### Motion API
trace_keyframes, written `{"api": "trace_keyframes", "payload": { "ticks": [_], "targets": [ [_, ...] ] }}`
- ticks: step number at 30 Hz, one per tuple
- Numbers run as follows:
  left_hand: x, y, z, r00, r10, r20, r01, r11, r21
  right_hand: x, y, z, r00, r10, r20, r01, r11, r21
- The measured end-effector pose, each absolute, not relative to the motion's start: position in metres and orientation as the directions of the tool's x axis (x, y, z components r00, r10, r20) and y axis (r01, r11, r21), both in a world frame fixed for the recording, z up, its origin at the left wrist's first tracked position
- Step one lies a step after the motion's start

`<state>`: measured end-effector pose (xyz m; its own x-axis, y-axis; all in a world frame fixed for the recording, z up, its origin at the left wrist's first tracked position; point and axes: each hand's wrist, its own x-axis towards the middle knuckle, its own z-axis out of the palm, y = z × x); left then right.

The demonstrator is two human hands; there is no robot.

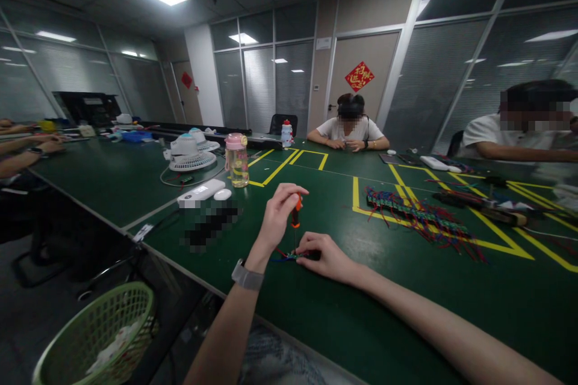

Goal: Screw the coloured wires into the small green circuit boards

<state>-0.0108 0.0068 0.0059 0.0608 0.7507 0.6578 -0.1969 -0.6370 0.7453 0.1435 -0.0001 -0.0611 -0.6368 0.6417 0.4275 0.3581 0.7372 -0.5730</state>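
My left hand (279,212), with a grey watch on its wrist, is closed around the orange and black handle of a screwdriver (296,216). The screwdriver stands nearly upright, its shaft pointing down at a small green circuit board (291,256) on the table. Red and blue wires trail from the board's left side. My right hand (324,255) rests on the tabletop and pinches the board's right end, fingertips close to the screwdriver's tip. Whether the tip sits in a screw is too small to tell.
On the green table (316,319), a row of wired circuit boards (418,212) lies to the right. A pink-lidded bottle (237,160), white fans (192,153) and a power strip (201,192) stand left. Two people sit across. A green basket (97,328) stands below the edge.
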Motion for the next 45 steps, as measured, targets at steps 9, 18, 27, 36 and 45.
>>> {"api": "trace_keyframes", "payload": {
  "ticks": [9,18,27,36,45],
  "targets": [
    [-0.0080,0.0063,0.0024,0.031,0.759,0.650,-0.110,-0.644,0.757,0.1440,0.0033,-0.0673,-0.589,0.692,0.418,0.389,0.696,-0.604],
    [-0.0069,0.0054,0.0051,0.098,0.791,0.604,-0.230,-0.572,0.787,0.1445,0.0039,-0.0648,-0.553,0.728,0.405,0.411,0.661,-0.628],
    [-0.0076,0.0044,0.0052,0.146,0.795,0.588,-0.316,-0.526,0.790,0.1443,0.0054,-0.0695,-0.548,0.722,0.422,0.406,0.671,-0.620],
    [-0.0113,0.0050,0.0064,0.112,0.785,0.610,-0.271,-0.566,0.779,0.1436,0.0049,-0.0677,-0.554,0.717,0.422,0.398,0.674,-0.623],
    [-0.0141,0.0085,0.0037,0.028,0.760,0.649,-0.165,-0.637,0.753,0.1449,0.0052,-0.0698,-0.556,0.712,0.429,0.393,0.680,-0.619]
  ]
}}
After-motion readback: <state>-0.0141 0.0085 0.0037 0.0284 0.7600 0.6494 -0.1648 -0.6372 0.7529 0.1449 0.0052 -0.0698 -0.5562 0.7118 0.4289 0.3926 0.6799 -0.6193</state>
